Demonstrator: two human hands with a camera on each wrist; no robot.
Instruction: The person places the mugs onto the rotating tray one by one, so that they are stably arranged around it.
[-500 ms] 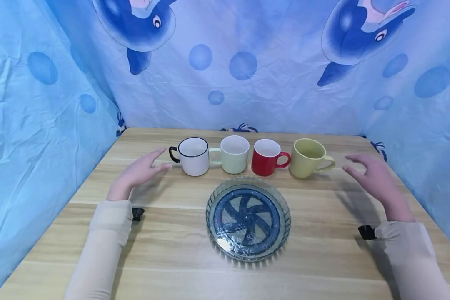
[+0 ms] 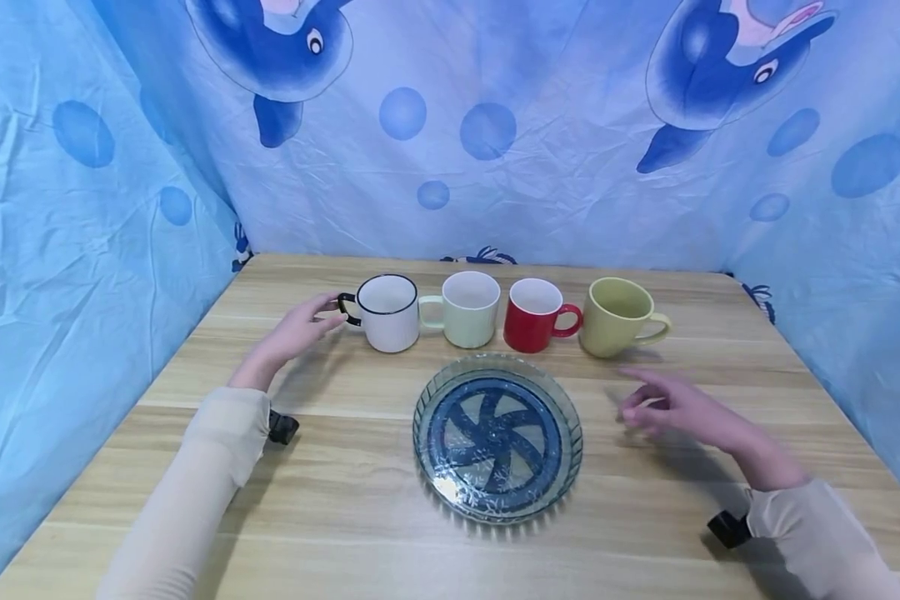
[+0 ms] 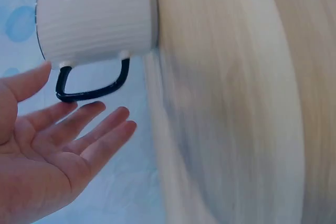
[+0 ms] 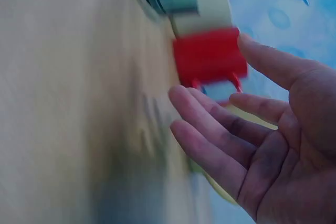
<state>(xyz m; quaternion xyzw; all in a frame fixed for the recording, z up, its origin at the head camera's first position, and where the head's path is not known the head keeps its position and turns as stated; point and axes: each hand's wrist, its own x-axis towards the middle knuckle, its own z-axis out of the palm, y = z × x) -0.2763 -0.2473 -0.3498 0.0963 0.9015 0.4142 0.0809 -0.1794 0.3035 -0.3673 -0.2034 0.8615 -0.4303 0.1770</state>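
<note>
Four upright cups would be several in a row: a white mug (image 2: 388, 321) with black rim and handle, a pale green mug (image 2: 470, 317), a red mug (image 2: 528, 323) and an olive-green mug (image 2: 613, 325). Beside the white mug's black handle (image 3: 94, 95) is my left hand (image 2: 296, 333), its fingers extended and thumb near the mug's rim; whether a fingertip touches the handle I cannot tell. My right hand (image 2: 678, 408) hovers over the table, right of a clear glass dish (image 2: 423, 450) and below the olive mug. It holds nothing, and its fingers are loosely bent.
The glass dish stands on the wooden table (image 2: 330, 517) in front of the mugs. A blue curtain (image 2: 570, 208) with dolphin prints hangs behind the table and along both sides. Black wrist cameras (image 2: 281, 427) sit at both cuffs.
My left hand has moved slightly right, up to the white mug's handle. My right hand has swung left and nearer, away from the olive mug's handle. The mugs and dish stay put.
</note>
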